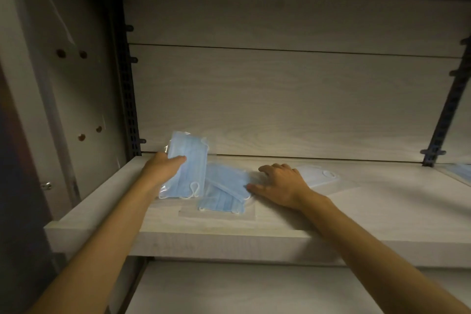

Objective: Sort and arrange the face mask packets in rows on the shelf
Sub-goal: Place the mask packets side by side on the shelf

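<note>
Blue packets: one (187, 160) pinched in left grip (163, 167), two (225, 190) under flat, spread right grip (279, 183), one (317, 176) beside.

Pale wood back panel (280, 99) (dimly lit)

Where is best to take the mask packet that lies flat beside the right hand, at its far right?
Probably by its right short edge, coming from the right. The pale mask packet lies flat on the shelf, its left end under the right hand; the right end is free.
</note>
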Available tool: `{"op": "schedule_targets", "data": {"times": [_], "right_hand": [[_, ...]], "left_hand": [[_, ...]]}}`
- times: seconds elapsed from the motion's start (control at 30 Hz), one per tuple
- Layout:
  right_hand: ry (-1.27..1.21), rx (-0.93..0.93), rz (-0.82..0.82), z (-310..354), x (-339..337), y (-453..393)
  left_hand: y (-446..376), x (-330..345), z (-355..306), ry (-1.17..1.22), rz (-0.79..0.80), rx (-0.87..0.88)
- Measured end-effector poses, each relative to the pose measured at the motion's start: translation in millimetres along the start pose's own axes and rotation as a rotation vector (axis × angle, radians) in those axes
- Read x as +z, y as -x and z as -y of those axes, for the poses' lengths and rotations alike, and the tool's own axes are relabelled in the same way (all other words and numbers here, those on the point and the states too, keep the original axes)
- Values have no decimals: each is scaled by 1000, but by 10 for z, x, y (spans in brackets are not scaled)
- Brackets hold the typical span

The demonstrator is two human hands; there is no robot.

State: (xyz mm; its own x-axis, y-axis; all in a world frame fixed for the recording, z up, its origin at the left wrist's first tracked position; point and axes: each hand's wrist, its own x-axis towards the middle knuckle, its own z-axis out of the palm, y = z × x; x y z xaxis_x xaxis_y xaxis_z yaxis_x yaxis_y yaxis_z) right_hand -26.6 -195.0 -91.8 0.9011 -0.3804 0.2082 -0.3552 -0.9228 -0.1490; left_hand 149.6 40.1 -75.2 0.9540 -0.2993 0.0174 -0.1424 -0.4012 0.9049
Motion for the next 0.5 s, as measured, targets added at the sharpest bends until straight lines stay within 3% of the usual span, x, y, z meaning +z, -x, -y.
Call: {"op": "schedule_targets", "data": {"times": [0.13,0.27,0.4,0.5], "right_hand": [[-49,81,-3,27,-50,-7],[-224,136,12,43,-114,-14],[-555,201,74,-25,-189,-10],[-624,245,102,-40,-259,20]], "left_hand": [[190,-50,-115,285,193,-129],[187,-33,-149,293,192,-148],[162,-19,-129,265,186,-106],[177,6,-121,280,208,-65]]}}
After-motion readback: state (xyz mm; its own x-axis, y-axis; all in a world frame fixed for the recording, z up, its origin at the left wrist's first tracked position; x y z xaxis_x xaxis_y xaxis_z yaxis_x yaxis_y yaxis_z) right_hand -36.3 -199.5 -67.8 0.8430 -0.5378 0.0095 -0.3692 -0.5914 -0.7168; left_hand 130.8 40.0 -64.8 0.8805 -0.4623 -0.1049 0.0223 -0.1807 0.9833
